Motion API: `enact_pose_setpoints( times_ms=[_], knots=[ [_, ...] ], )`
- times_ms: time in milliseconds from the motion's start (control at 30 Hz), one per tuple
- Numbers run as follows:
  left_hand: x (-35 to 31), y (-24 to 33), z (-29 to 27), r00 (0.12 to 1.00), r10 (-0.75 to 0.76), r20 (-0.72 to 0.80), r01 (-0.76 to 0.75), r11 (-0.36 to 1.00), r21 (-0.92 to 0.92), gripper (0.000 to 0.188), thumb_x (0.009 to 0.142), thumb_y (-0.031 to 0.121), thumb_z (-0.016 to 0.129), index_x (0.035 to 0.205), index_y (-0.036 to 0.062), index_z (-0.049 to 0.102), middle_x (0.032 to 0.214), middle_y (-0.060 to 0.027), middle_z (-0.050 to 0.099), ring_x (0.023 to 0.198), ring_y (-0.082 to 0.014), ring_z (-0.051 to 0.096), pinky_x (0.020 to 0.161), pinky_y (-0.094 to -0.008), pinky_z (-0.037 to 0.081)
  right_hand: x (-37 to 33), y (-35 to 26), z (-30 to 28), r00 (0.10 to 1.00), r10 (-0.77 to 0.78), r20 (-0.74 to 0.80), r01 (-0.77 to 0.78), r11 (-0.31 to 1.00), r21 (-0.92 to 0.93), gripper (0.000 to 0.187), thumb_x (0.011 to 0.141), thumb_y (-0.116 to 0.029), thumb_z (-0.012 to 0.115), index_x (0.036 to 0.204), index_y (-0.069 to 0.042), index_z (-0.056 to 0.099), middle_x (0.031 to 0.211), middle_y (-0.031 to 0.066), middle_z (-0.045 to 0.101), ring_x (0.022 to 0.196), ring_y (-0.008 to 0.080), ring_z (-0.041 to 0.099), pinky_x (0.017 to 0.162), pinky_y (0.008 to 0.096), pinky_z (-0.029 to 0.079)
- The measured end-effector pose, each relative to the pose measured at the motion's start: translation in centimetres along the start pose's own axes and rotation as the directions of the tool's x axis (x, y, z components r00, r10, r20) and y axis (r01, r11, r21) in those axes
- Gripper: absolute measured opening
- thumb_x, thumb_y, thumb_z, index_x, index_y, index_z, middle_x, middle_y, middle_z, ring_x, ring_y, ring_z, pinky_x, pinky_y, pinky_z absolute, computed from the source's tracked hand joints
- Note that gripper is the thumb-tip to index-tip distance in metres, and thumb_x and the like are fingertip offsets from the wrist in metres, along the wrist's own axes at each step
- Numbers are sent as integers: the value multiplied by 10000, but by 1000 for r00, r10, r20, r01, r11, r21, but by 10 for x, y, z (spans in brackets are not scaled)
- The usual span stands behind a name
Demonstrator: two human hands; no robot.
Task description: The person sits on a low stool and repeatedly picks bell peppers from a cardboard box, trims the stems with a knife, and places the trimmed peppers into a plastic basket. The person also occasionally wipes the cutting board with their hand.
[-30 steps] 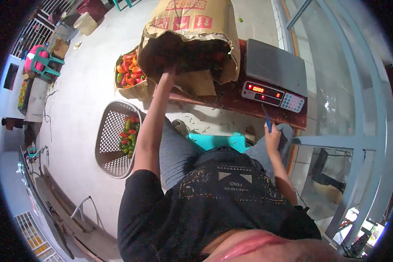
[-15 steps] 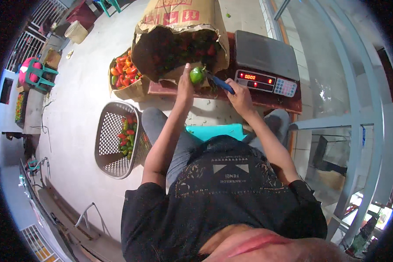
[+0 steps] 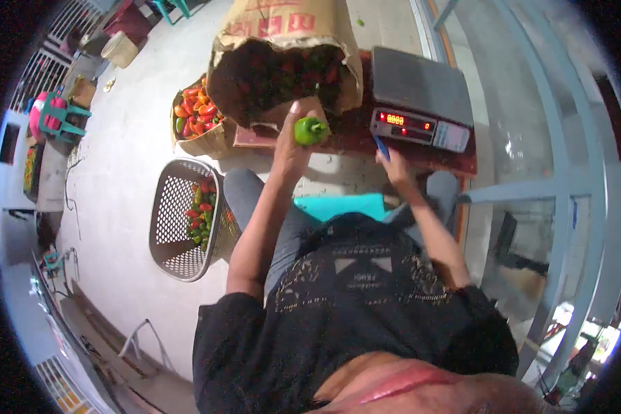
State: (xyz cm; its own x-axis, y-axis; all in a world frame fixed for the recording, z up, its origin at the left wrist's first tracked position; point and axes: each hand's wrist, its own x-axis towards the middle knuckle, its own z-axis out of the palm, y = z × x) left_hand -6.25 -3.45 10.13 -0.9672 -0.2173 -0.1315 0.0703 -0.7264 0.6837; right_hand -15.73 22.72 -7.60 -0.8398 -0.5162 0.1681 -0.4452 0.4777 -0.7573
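Note:
My left hand (image 3: 290, 153) is closed around a green pepper (image 3: 310, 131), its stem facing right. It is in front of the mouth of a large brown paper sack (image 3: 283, 38), with dark green and red peppers (image 3: 290, 79) inside. My right hand (image 3: 397, 169) grips a blue-handled tool (image 3: 382, 148) just in front of a digital scale (image 3: 421, 86); motion blurs the tool, and I cannot tell its exact kind. The two hands are apart, and the tool does not touch the pepper.
The sack and scale rest on a low reddish-brown table (image 3: 452, 163). A smaller paper bag of red and orange peppers (image 3: 199, 114) stands left of the sack. On the floor, a grey perforated basket (image 3: 160, 228) holds several peppers. A glass-paned metal frame (image 3: 566, 207) runs along my right.
My right hand has drawn back to the right and down with the blue-handled tool, away from the pepper. In my left hand the pepper has turned, its stem end now more in view.

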Motion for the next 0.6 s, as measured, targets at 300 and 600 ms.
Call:
enact_pose_setpoints(
  times_ms=[300,600],
  knots=[
    [-39,34,-190,778,372,-506,-116,877,466,566,904,592,357,980,77,581,755,-20,563,639,-117,529,549,-242,411,-44,-39,-47,975,220,-23,-221,971,-94,285,873,-289,566,955,-16,584,724,217,572,689,386,571,593,418,420],
    [-88,68,-378,459,830,-316,417,113,902,374,823,238,591,1066,-42,543,809,-167,628,756,-279,594,666,-375,492,-94,-7,-78,934,258,-249,-341,852,-396,182,858,-231,568,917,-59,571,693,208,581,675,406,581,574,468,432]
  ],
)
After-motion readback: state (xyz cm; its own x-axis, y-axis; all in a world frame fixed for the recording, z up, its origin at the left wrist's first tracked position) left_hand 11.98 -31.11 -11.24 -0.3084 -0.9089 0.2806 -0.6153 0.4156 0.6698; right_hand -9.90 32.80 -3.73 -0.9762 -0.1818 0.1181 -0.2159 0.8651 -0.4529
